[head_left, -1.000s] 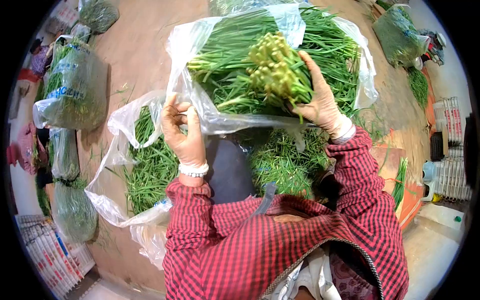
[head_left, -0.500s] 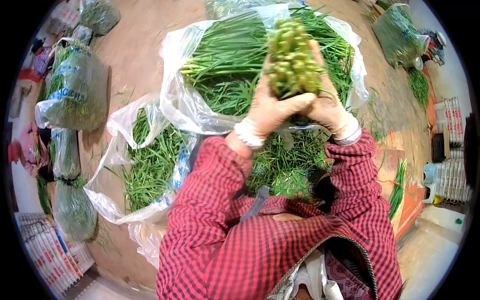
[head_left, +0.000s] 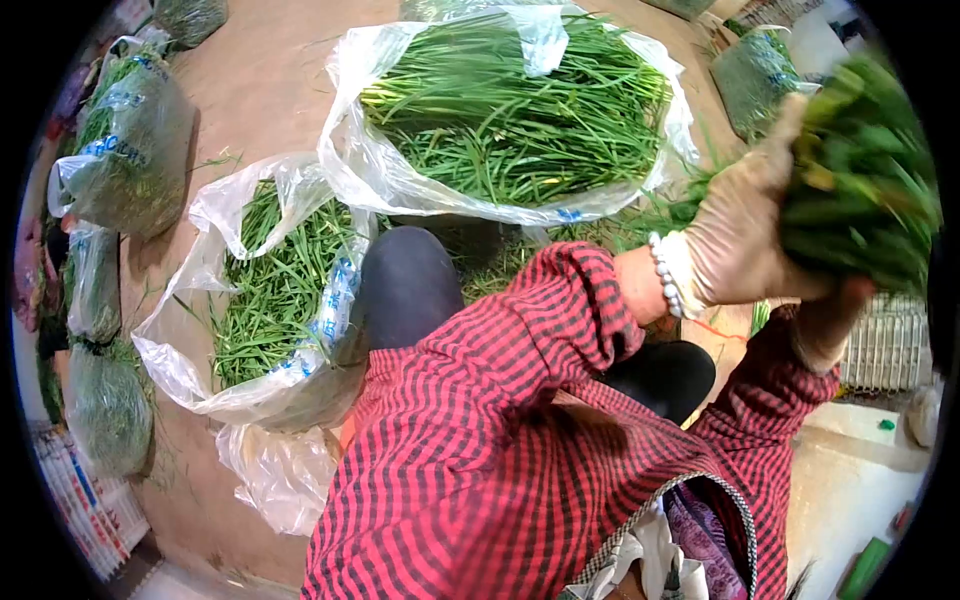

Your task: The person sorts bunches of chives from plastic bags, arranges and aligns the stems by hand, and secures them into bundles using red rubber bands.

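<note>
A thick bunch of garlic chives [head_left: 865,180], blurred by motion, is held up at the far right. My left hand [head_left: 745,230], in a thin pale glove with a beaded bracelet at the wrist, is closed round its near side. Underneath the bunch my right hand [head_left: 838,315] grips it too, its fingers mostly hidden behind the leaves and my left hand. Away to the left, a large clear plastic bag [head_left: 350,185] lies open, filled with long chives [head_left: 510,110] laid side by side.
A second open bag [head_left: 180,385] of loose green leaves [head_left: 280,290] stands by my knee [head_left: 410,285]. Filled bags [head_left: 140,160] line the left side. Another full bag [head_left: 750,85] stands at the back right. White crates [head_left: 890,345] are stacked at right.
Both hands have swung right with the bunch, away from above the large bag. The bunch has turned from cut stem ends showing to leaves showing.
</note>
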`<state>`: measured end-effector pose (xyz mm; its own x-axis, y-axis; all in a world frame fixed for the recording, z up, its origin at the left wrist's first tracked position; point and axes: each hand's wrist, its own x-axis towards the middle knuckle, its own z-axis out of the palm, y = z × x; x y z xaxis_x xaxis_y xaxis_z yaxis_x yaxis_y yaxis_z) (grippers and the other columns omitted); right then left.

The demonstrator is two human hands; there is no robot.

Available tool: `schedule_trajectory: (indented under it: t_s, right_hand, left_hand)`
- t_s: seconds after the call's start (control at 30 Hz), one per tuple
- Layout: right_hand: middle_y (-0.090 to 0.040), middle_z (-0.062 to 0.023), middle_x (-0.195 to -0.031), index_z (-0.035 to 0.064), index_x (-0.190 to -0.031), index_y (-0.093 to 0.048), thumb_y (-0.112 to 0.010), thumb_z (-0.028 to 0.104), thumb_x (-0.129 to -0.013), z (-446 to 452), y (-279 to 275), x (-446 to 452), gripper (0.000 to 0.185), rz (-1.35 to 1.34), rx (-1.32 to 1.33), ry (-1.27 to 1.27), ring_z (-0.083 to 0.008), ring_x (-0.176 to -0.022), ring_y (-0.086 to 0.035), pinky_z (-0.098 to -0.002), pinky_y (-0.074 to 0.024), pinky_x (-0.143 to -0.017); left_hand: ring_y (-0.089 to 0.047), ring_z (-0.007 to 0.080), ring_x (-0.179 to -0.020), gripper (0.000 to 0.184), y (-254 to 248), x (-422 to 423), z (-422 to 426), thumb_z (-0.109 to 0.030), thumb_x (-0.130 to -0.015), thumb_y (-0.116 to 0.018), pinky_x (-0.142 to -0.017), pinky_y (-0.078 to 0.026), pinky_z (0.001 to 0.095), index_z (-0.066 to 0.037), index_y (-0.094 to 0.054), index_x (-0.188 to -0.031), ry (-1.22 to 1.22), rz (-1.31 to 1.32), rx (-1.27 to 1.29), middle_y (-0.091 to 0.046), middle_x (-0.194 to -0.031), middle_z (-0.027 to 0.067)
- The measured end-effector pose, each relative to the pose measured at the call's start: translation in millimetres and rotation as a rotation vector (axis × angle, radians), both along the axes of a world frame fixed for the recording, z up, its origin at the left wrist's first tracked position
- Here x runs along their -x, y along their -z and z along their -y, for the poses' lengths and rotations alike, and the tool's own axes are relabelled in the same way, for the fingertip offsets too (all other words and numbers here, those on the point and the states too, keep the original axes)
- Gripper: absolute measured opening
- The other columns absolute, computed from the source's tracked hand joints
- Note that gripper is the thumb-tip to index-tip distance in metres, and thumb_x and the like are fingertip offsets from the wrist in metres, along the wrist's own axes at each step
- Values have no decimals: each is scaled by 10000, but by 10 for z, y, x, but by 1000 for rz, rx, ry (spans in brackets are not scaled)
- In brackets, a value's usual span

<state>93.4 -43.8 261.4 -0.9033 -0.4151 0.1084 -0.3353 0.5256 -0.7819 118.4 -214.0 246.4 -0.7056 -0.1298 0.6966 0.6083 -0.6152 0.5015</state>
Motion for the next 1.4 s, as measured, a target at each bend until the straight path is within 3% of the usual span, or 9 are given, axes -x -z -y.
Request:
schedule_trajectory:
  t_s: [0.03, 0.2, 0.4, 0.67, 0.8, 0.97, 1.1, 1.2, 1.4]
  right_hand:
    - [-408, -125, -1412, 65, -1520, -135, -736, 313, -821, 22, -70, -47, 954, 9, -13, 2, -233, -1241, -442, -352, -371, -1043]
    - [-275, -147, -1506, 63, -1529, -37, -803, 205, -740, 76, 288, -627, 1109, 54, 60, -14, -252, -1351, -322, -366, -301, -1101]
    - [-522, -113, -1305, 8, -1440, -330, -686, 321, -885, -647, 1119, -939, 730, 1056, -236, 33, -189, -1164, -513, -324, -418, -991]
    - [-653, -104, -1149, 33, -1219, -580, -671, 520, -848, -509, 2632, 368, 619, 1985, -508, -36, -151, -943, -630, -315, -520, -820]
    - [-559, -159, -1307, 51, -1411, -422, -700, 603, -777, -546, 3161, 1012, 885, 1626, -761, -187, -242, -1138, -553, -378, -449, -973]
    - [-543, -149, -1324, 64, -1446, -375, -711, 566, -789, -519, 2899, 1084, 892, 1462, -632, -188, -243, -1170, -527, -375, -410, -1012]
    - [-607, -27, -1234, 100, -1393, -454, -660, 361, -906, -192, 2722, 814, 590, 1616, -752, -619, -135, -1075, -550, -326, -426, -971]
    - [-652, -72, -1120, 57, -1202, -632, -730, 243, -819, -194, 2607, 598, 437, 1569, -892, -274, -157, -984, -571, -321, -455, -917]
    - [-670, -140, -1022, -13, -1296, -508, -739, 221, -704, -191, 2339, 477, 678, 1325, -763, -300, -211, -923, -624, -335, -512, -813]
  left_hand:
    - [-531, 259, -1179, 829, 92, 8, -184, -337, -793, -743, -989, -450, 418, -5, -300, -1410, 366, -58, -439, -530, -1302, 162]
    - [-655, 186, -901, 368, 772, -336, -428, -225, -822, -728, -847, -539, 344, -48, -615, -1124, 519, 670, -647, -670, -1042, 73]
    - [-654, 231, -880, 373, 2177, -918, -1091, -398, -876, -659, -813, -535, 389, -97, -627, -1094, 922, 1435, -719, -676, -995, 76]
    - [-624, 273, -1024, 621, 3223, -773, -1103, -620, -911, -469, -896, -512, 438, -85, -540, -1219, 965, 1694, -638, -627, -1166, 120]
    - [-606, 251, -1076, 609, 3173, -393, -965, -599, -893, -534, -957, -484, 443, -90, -544, -1226, 1010, 1240, -930, -626, -1175, 82]
    - [-621, 248, -1045, 466, 3097, -226, -1119, -443, -875, -660, -937, -489, 453, -90, -595, -1172, 1180, 1474, -866, -654, -1118, 68]
    - [-635, 238, -1007, 374, 2929, -360, -1251, -400, -952, -511, -862, -519, 444, -112, -589, -1176, 1125, 1482, -518, -667, -1081, 65]
    - [-654, 212, -945, 346, 2714, -472, -1166, -419, -939, -508, -808, -534, 435, -189, -578, -1187, 1152, 1548, -320, -658, -1100, 29]
    - [-645, 204, -984, 454, 2480, -614, -981, -410, -894, -635, -788, -517, 379, -182, -513, -1266, 1165, 1355, -141, -608, -1214, -3]
